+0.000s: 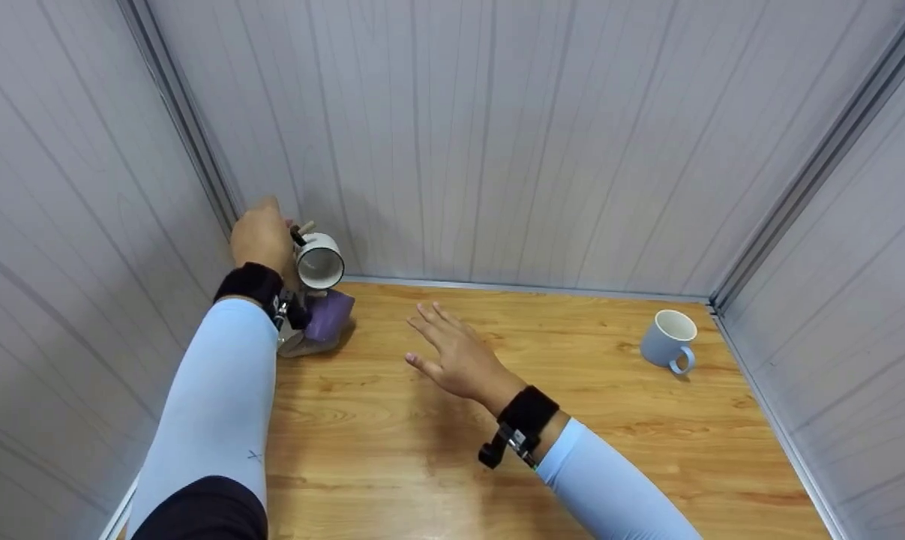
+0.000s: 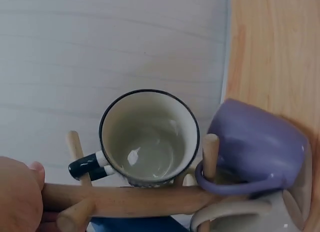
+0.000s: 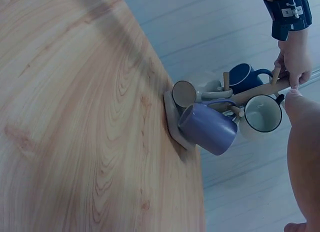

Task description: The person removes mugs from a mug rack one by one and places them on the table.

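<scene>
In the back left corner stands a wooden mug tree (image 2: 145, 201). My left hand (image 1: 261, 238) grips the top of its post. From its pegs hang a white mug (image 1: 321, 268) with a dark rim and dark handle, a purple mug (image 1: 329, 315), a dark blue mug (image 3: 242, 79) and a whitish mug (image 3: 185, 94). My right hand (image 1: 459, 358) is held above the table, fingers extended and nothing in it. To its right, a light blue mug (image 1: 660, 342) stands upright on the table, its handle toward the front right.
The wooden table (image 1: 572, 450) is bounded by pale panel walls (image 1: 452, 135) at the back and on both sides. The tree's light base (image 3: 172, 117) rests on the table near the back wall. A metal strip (image 1: 497, 286) runs along the back edge.
</scene>
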The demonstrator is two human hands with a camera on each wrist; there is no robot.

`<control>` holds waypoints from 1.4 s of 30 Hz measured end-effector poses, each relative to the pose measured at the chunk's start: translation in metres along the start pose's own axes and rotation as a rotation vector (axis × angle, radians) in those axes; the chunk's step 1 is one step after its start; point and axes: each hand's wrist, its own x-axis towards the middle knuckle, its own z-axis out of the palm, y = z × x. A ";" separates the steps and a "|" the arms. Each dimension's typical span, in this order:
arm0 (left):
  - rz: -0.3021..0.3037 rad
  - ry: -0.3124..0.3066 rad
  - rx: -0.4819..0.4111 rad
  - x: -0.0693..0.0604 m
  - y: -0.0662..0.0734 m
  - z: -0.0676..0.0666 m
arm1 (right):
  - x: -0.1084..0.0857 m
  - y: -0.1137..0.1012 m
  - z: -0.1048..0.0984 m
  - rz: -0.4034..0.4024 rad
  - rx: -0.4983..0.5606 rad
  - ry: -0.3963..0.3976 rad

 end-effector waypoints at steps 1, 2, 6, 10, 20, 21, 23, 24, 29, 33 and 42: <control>0.006 0.003 0.014 0.000 0.000 -0.001 | 0.000 0.000 0.000 -0.004 -0.004 0.002; 0.011 0.008 0.024 0.000 0.000 -0.001 | 0.001 0.000 -0.001 -0.004 -0.006 0.002; 0.013 0.011 0.024 -0.001 0.001 -0.002 | 0.002 0.002 -0.002 -0.003 -0.011 0.005; 0.010 -0.003 0.002 -0.004 0.002 -0.001 | 0.002 0.003 -0.001 -0.012 -0.015 0.002; 0.020 -0.014 -0.013 -0.007 0.004 -0.003 | 0.002 0.003 -0.001 -0.012 -0.036 0.003; 0.019 -0.014 -0.016 -0.008 0.004 -0.003 | 0.002 0.002 -0.001 -0.012 -0.031 0.001; 0.020 -0.017 -0.021 -0.009 0.004 -0.003 | 0.002 0.002 -0.001 -0.017 -0.018 0.000; 0.021 -0.020 -0.022 -0.009 0.004 -0.003 | 0.001 0.002 -0.002 -0.017 -0.015 -0.001; 0.039 -0.027 -0.015 -0.010 0.003 -0.003 | 0.002 0.003 -0.002 -0.021 -0.005 0.003; 0.062 -0.027 -0.017 -0.010 0.002 -0.004 | 0.001 0.004 -0.001 -0.017 -0.017 -0.003; 0.071 -0.079 -0.042 -0.007 -0.001 -0.004 | 0.002 0.004 -0.001 -0.014 -0.014 0.003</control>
